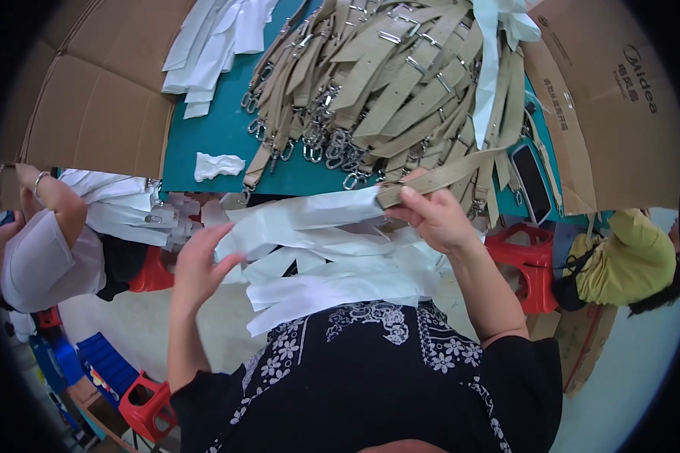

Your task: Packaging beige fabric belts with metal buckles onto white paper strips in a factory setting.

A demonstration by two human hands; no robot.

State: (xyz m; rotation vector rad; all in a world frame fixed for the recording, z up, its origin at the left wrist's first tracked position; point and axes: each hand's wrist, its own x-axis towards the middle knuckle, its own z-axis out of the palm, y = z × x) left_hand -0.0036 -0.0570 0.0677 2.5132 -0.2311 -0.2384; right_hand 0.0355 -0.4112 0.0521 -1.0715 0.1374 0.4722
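Note:
My right hand (436,217) pinches the end of a beige strap (461,172) between thumb and fingers. The strap runs up and right from the hand to the pile. A long white paper strip (302,215) reaches left from the strap's end; whether the strap lies inside it I cannot tell. At the paper's left end my left hand (199,264) has its fingers stretched and its thumb apart, very near or touching the strip. More white paper strips (340,287) lie across my lap, just below both hands.
Beige straps with metal clasps (400,75) heap up on the green table (211,143). White strips (219,45) and a crumpled white piece (219,166) lie left. Cardboard boxes (98,106) flank the table; a phone (531,183) rests right. People sit on both sides near red stools (525,260).

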